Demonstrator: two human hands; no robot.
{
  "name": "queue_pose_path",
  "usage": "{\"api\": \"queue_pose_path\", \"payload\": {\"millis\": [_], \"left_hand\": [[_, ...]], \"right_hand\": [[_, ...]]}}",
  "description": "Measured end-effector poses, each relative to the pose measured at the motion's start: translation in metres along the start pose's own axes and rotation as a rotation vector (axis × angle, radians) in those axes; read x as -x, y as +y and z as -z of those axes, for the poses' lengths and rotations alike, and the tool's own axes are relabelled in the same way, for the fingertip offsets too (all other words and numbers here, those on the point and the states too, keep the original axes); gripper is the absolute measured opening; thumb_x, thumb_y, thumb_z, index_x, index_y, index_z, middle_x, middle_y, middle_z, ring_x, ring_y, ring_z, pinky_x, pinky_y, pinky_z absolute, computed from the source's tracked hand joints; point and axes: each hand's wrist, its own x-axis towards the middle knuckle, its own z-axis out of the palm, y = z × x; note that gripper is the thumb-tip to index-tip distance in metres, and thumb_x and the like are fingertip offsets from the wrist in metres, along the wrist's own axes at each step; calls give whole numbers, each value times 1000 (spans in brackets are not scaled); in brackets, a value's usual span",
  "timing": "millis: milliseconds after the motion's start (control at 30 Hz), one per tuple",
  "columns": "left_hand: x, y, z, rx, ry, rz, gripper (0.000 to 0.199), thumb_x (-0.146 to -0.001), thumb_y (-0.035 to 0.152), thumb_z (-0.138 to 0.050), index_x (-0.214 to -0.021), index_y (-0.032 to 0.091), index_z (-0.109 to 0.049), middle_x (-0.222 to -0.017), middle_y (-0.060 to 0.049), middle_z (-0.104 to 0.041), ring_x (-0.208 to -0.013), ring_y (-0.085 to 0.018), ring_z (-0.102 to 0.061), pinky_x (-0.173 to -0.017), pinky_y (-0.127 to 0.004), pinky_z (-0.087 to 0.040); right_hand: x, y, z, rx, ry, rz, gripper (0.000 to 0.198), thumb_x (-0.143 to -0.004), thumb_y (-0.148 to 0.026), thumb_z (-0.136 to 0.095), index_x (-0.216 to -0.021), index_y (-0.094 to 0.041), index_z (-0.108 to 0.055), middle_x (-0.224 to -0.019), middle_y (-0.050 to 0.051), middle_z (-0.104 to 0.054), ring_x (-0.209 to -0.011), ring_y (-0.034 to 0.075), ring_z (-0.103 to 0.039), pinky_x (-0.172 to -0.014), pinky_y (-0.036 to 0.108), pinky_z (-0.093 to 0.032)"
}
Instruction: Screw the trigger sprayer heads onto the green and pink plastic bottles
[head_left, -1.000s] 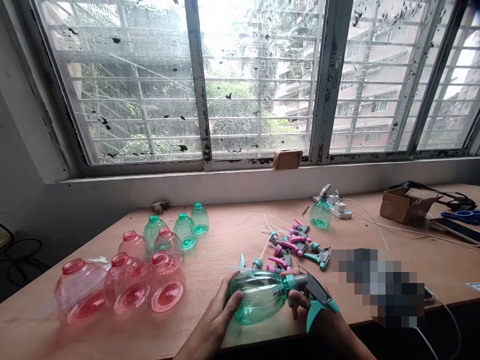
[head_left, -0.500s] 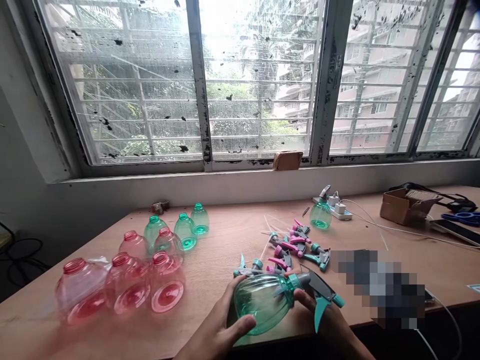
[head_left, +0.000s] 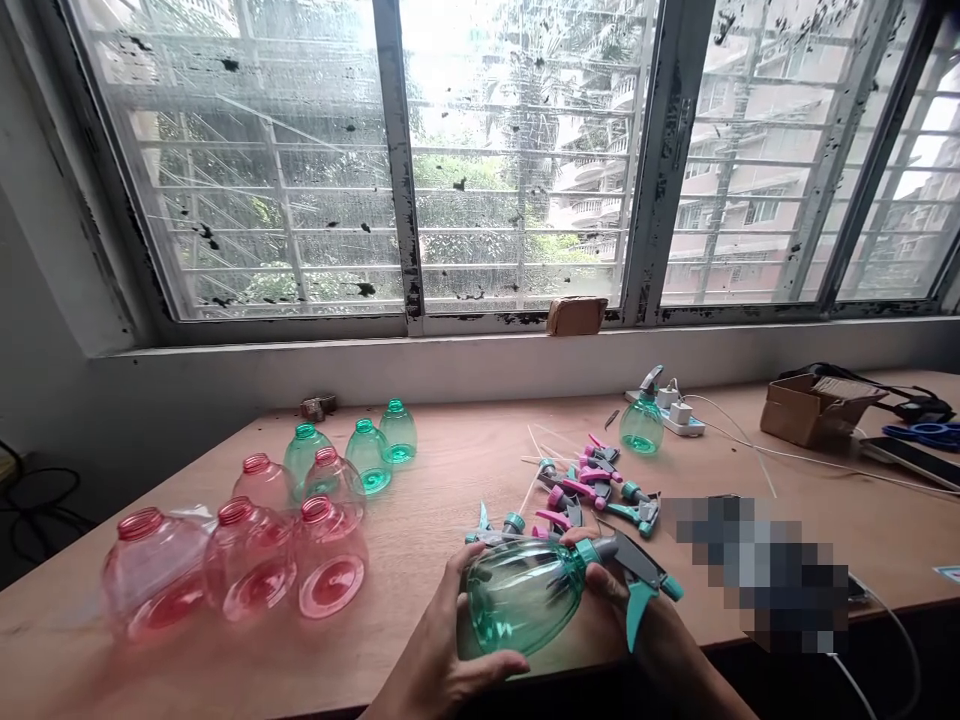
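A clear green spray bottle [head_left: 521,597] is held on its side above the table's front edge, its grey and teal trigger head [head_left: 634,570] pointing right. My left hand [head_left: 461,645] wraps round the bottle's body, thumb underneath and fingers behind. At the neck, my right hand [head_left: 611,590] is closed on the teal collar, partly hidden by the trigger head. Just behind the bottle lies a heap of loose spray heads [head_left: 592,490] in pink, teal and grey, with thin clear tubes.
Several open pink bottles [head_left: 330,560] and three green bottles [head_left: 370,455] stand at the left. Back right are a finished-looking green spray bottle [head_left: 641,425], a power strip [head_left: 686,428], a cardboard box [head_left: 814,415] and blue scissors [head_left: 922,434]. A blurred patch [head_left: 765,570] covers something at right.
The held bottle stays in both hands and sits slightly higher in view. My left thumb has slid a little to the right along its underside. The view has shifted slightly.
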Motion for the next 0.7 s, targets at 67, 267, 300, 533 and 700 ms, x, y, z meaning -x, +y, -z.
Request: {"api": "queue_pose_path", "payload": {"millis": [67, 267, 300, 533, 700], "left_hand": [[2, -3, -3, -85, 26, -24, 86, -73, 38, -88, -142, 31, -37, -149, -14, -47, -128, -37, -57, -112, -49, -43], [8, -23, -17, -306, 224, -234, 83, -73, 38, -88, -141, 32, -41, -152, -13, -43, -145, -42, -36, -119, -57, -31], [9, -26, -20, -322, 242, -261, 82, -75, 39, -86, -141, 33, -39, -152, -14, -42, -144, -42, -37, -118, -58, -32], [8, -20, -21, -392, 175, -287, 82, -80, 33, -84, -144, 35, -32, -154, -14, -41, -145, -39, -39, -119, -57, -34], [8, -15, -19, -574, 103, -254, 125, -70, 41, -91, -156, 35, -1, -159, -19, -37, -147, -42, -35, -115, -63, -38]], "right_hand": [[0, 3, -1, -68, -29, -23, 26, -88, -51, -70, -105, -31, -74, -101, 4, -73, -124, 30, -56, -111, 45, -41], [3, 7, 0, -64, -3, -24, 25, -90, -51, -68, -103, -30, -75, -101, 4, -75, -126, 30, -55, -113, 44, -39], [4, 5, 1, -37, -8, -23, 26, -90, -52, -68, -102, -30, -75, -101, 5, -76, -127, 30, -54, -113, 45, -38], [14, -10, -7, 189, 93, 0, 35, -88, -56, -66, -101, -25, -74, -94, 9, -77, -124, 36, -59, -107, 47, -46], [10, -26, 10, 539, 187, 311, 30, -89, -52, -67, -107, -28, -71, -94, 5, -77, -104, 32, -71, -93, 43, -58]]}}
